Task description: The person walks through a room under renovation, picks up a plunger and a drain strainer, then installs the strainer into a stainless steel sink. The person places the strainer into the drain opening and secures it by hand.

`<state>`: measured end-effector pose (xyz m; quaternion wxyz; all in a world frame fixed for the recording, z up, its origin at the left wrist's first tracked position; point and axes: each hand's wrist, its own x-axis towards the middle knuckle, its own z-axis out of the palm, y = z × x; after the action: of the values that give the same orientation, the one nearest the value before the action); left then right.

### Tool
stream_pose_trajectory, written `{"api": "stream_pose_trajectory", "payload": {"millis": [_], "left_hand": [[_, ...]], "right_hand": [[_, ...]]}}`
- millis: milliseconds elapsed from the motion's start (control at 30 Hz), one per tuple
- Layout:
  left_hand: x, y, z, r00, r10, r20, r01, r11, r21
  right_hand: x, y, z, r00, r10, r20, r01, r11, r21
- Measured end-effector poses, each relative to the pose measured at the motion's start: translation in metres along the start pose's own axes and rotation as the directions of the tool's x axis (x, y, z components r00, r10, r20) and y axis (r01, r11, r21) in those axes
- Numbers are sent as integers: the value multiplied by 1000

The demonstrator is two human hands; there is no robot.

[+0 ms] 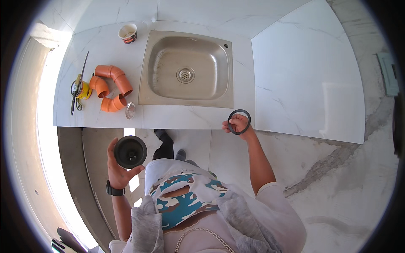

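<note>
My left hand (120,176) is wrapped round a black round cup-shaped plastic part (122,147), its open side facing up. A small post shows at the bottom of its hollow. That hand hangs just off the counter's front edge, at the left. In my right hand (241,125) is a thin black ring (249,122), like a flat gasket, pinched near its left side and over the counter's front edge. The steel sink (229,71) lies beyond and between the hands, with its drain (185,75) in the basin. Left of the sink's near corner lies a shiny metal strainer (130,111).
Orange pipe elbows (114,72) lie on the white counter (185,120) left of the sink. Beside them stand a yellow tin (85,90) and scissors-like tools (76,95). A white tub (128,33) is at the back. A white side panel (303,84) rises on the right.
</note>
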<state>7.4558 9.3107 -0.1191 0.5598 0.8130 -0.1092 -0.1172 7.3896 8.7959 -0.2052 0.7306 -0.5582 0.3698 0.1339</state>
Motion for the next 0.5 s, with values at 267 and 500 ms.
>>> {"api": "stream_pose_trajectory", "payload": {"millis": [267,500], "left_hand": [[-46,15,63,970,232,76,-230,972,-39],[-76,35,122,936,317,150,-308,948,-83]], "right_hand": [[-112,9,48,897,-342,279,284,931,230],[-189,17,158,652,-680,336,703,376,-604]]}}
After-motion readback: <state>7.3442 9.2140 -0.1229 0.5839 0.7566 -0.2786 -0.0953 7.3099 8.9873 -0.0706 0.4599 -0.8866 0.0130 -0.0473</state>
